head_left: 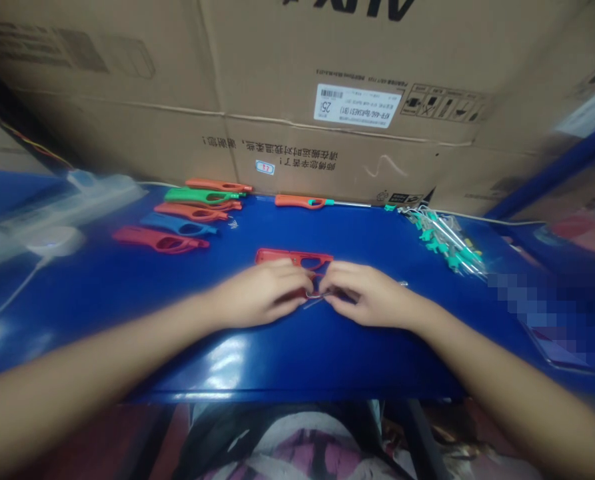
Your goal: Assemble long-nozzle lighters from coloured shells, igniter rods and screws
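Observation:
My left hand [270,292] is closed, its fingers curled over a red lighter casing half [301,295] that they mostly hide. Opposite it, my right hand [372,293] is closed with thumb and fingers pinched on a thin grey wire [313,304]. The fingertips of both hands almost meet over the casing. Just beyond them lies another red casing half [290,256] with a trigger opening, flat on the blue table [297,363]. A small shiny metal piece [403,285] shows beside my right hand.
Several coloured lighter casings, among them a green one [202,195], lie at the back left. An orange lighter [302,201] with a metal tube rests by the cardboard box [277,87]. Metal tubes with teal parts [442,240] are heaped right; a phone [560,343] lies nearer.

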Action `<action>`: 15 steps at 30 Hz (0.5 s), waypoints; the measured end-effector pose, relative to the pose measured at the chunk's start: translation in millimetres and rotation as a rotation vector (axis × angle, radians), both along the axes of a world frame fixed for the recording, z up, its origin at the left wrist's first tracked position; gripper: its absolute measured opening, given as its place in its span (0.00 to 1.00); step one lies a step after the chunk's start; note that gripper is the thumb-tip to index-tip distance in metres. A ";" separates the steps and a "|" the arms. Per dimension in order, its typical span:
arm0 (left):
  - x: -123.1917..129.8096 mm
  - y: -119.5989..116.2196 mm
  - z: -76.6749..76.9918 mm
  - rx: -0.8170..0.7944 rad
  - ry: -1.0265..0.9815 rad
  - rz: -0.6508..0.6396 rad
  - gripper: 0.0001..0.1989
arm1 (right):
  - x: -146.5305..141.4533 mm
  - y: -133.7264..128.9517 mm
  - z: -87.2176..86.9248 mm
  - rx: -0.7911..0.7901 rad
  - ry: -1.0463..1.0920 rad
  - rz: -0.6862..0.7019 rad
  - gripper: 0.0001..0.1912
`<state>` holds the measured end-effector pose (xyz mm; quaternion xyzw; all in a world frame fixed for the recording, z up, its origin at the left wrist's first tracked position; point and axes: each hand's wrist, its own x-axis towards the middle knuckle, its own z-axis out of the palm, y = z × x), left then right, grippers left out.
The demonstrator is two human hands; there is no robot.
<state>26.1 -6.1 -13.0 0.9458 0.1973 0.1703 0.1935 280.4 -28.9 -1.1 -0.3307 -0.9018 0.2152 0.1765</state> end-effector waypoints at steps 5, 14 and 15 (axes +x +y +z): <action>-0.5 0.2 -0.9 0.059 0.002 0.003 0.10 | 2.9 -0.5 0.8 -0.007 -0.063 0.028 0.04; -1.0 1.6 -3.4 0.067 -0.020 -0.002 0.09 | 4.1 2.5 3.0 -0.123 0.039 -0.116 0.05; -1.2 1.6 -3.2 0.064 -0.020 -0.004 0.09 | 4.1 1.9 3.8 -0.144 0.038 -0.128 0.06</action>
